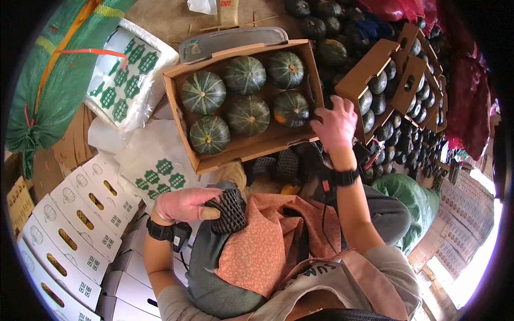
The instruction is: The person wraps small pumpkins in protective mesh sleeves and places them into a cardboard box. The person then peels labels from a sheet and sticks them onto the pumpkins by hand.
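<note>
My left hand (pixel 187 204), in a pink glove, is closed on a black foam net sleeve (pixel 229 212) above my lap. My right hand (pixel 337 124), also gloved in pink, is at the right edge of an open cardboard box (pixel 201 165), its fingers spread beside the wall. Six dark green pumpkins lie in two rows in the box, one of them a green pumpkin with an orange patch (pixel 290 108) near my right hand. More black net sleeves (pixel 286 163) lie below the box, partly hidden by it.
White printed cartons (pixel 80 214) stand at lower left. A stack of printed plastic bags (pixel 128 75) and a green sack (pixel 59 80) are at upper left. Boxes of pumpkins (pixel 375 69) and loose pumpkins (pixel 332 52) fill the right. A grey tub (pixel 235 41) is behind the box.
</note>
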A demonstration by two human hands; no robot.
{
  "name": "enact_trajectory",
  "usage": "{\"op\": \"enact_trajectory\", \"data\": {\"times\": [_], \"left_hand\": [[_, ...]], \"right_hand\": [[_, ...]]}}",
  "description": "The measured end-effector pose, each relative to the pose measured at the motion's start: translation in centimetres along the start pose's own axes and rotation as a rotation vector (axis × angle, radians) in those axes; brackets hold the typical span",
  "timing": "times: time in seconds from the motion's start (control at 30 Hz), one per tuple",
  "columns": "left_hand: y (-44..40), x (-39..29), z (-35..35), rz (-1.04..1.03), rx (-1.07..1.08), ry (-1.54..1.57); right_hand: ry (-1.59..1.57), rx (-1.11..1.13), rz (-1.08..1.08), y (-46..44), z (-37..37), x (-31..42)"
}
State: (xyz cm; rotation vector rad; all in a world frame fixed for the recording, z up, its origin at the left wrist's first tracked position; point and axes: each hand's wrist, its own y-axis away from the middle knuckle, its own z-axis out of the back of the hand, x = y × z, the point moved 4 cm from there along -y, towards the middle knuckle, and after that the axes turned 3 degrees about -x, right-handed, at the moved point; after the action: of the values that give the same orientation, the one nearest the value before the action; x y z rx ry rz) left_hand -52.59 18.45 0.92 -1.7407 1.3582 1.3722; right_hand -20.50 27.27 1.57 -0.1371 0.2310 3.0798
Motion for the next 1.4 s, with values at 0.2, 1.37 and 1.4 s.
{"op": "enact_trajectory", "data": {"times": [0.2, 1.37, 1.4], "left_hand": [[0.2, -0.7, 0.2, 0.102, 0.031, 0.062], [1.1, 0.3, 0.0, 0.035, 0.016, 0.031], [1.1, 0.2, -0.1, 0.027, 0.009, 0.030]], "right_hand": [[0.007, 0.432, 0.299, 2.3, -2.3, 2.6], [-0.377, -0.189, 0.026, 0.6, 2.9, -2.8], [-0.148, -0.237, 0.086, -0.1, 3.1, -1.6]]}}
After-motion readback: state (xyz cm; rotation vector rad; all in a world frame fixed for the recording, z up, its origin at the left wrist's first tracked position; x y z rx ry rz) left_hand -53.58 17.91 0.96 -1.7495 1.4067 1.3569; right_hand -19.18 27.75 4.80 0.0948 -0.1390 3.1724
